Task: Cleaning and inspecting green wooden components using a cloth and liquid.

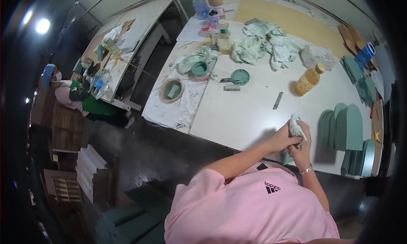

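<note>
Close in front of me, a pale cloth [296,129] with green stains is bunched up between my two hands. My right hand [302,144] wraps round it, a metal watch or bracelet on that wrist. My left hand [280,140] comes in from the left and closes on the cloth against the right hand; some of its fingers are hidden. Partly covered below the hands is a green piece [285,157] at the table's edge. To the right stand several rounded green panels [348,127]. A flat metal strip [277,100] lies beyond my hands.
A bottle of amber liquid [309,79] leans on the white table [254,108]. Farther left are a tub of green paste [240,77], a roll of tape [171,91] and a clear bottle [224,38]. Stained rags [248,49] lie at the back. Another person [80,93] works at a separate table.
</note>
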Motion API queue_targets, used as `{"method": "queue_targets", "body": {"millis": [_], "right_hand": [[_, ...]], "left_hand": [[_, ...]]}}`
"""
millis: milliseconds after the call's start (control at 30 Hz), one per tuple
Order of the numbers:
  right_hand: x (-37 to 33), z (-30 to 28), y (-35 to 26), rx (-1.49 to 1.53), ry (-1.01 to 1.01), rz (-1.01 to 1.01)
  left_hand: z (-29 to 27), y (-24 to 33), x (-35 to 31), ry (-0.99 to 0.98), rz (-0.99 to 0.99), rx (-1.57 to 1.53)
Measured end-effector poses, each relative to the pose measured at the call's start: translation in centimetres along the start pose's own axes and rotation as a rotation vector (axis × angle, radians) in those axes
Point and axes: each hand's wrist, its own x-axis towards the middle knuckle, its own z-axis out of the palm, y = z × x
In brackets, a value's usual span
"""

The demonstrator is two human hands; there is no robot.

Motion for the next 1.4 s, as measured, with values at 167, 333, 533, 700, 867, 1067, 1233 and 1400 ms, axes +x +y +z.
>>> {"method": "queue_targets", "body": {"millis": [167,333,533,700,867,1067,1233,1400], "right_hand": [[0.5,0.4,1.8,0.296,0.007,0.250],[-1.4,-1.0,8.8,-0.539,0.080,0.196],[-3.3,0.3,10.6,-0.766,0.184,0.105],[-2.1,0.1,9.5,-0.718,0.177,0.153],[-2.6,-0.6,9.9,-0.700,0.221,0.087],[-2.3,-0.7,10.2,-0.688,0.200,0.114],[-2.3,-0.9,10.1,-0.703,0.195,0.140],[-2.2,-1.0,9.9,-0.726,0.164,0.171]], "left_hand": [[-6.8,0.0,0.0,0.234,-0.007,-0.045],[-11.9,5.3,2.5,0.368,0.073,0.023],[-18.0,6.3,11.0,0.282,0.181,0.503],[-19.6,10.7,17.1,0.259,0.152,1.160],[-22.4,10.4,24.1,0.378,0.299,1.803],[-25.9,11.0,28.6,0.433,-0.126,1.491],[-23.9,16.5,31.6,0.409,-0.006,1.686],[-25.7,16.7,39.1,0.088,-0.034,1.770]]}}
